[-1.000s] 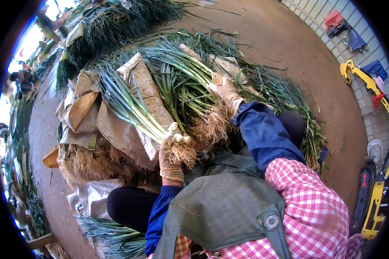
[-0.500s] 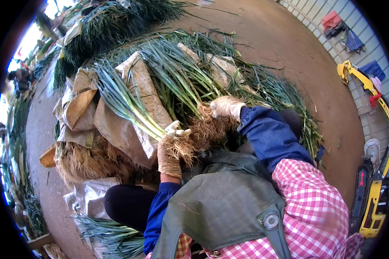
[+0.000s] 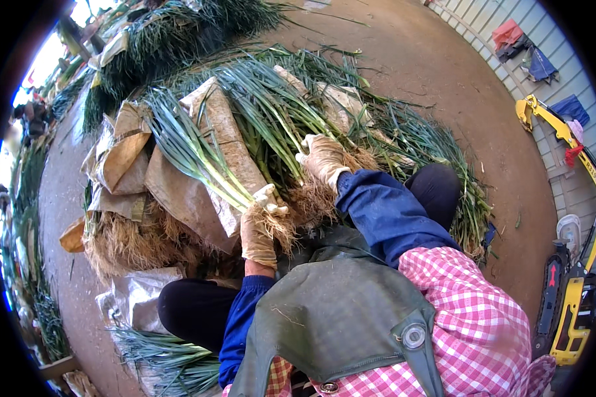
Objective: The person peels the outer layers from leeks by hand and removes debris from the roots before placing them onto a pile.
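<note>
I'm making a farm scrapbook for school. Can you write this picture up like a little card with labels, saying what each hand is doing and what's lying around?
Place: bare dirt ground, outdoors
Left hand: gloved, grip closed round a bunch of green onions near the roots
Right hand: gloved, resting on the onion pile, grip not clear
Under the onions: brown sacks
Loose roots: heaped at the left
Clothing: blue sleeves, green apron

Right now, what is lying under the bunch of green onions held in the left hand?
Under the bunch of green onions in the left hand lie brown paper sacks, with a heap of pale roots beside. What lies beneath the sacks is covered.
</note>
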Demonstrator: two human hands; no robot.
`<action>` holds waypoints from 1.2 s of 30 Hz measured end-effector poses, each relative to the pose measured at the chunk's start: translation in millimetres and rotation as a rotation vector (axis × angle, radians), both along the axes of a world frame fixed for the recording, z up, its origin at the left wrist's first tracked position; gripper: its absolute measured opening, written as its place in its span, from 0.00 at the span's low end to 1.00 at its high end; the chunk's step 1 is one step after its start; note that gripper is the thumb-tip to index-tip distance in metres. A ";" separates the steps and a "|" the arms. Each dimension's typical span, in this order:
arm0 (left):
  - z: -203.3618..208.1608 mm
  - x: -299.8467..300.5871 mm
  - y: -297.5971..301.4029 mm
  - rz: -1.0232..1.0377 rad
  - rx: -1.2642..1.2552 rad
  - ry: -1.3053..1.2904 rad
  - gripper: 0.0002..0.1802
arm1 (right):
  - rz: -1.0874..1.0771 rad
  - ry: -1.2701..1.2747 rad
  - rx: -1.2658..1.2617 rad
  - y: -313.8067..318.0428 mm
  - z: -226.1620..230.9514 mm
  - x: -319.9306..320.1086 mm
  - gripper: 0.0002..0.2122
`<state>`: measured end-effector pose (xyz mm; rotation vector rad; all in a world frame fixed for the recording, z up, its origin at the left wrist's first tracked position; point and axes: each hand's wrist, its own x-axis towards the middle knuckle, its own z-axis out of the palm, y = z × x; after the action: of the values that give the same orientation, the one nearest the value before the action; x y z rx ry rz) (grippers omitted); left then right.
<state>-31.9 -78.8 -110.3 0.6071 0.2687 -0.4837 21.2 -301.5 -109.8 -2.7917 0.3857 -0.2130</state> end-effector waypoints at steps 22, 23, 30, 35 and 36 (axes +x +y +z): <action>-74.9 -2.5 -18.7 -0.127 -0.163 0.097 0.15 | 0.424 0.190 0.414 68.3 19.9 -61.7 0.11; -76.0 -3.0 -20.9 -0.088 -0.175 0.113 0.14 | 0.438 0.199 0.600 61.6 19.3 -58.8 0.11; -54.2 -1.0 -14.5 -0.071 -0.110 0.081 0.12 | 0.101 0.223 1.431 40.2 31.8 -39.3 0.11; -37.8 -6.2 -9.6 -0.077 0.004 0.006 0.11 | 0.036 0.316 0.855 47.7 15.4 -22.3 0.23; -41.0 -5.4 -8.1 -0.072 0.004 0.014 0.11 | 0.097 0.308 0.775 56.0 12.2 -20.5 0.28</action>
<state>-37.3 -86.9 -151.3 0.6187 0.2618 -0.5567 0.7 -245.5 -97.6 -2.0595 0.3122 0.3303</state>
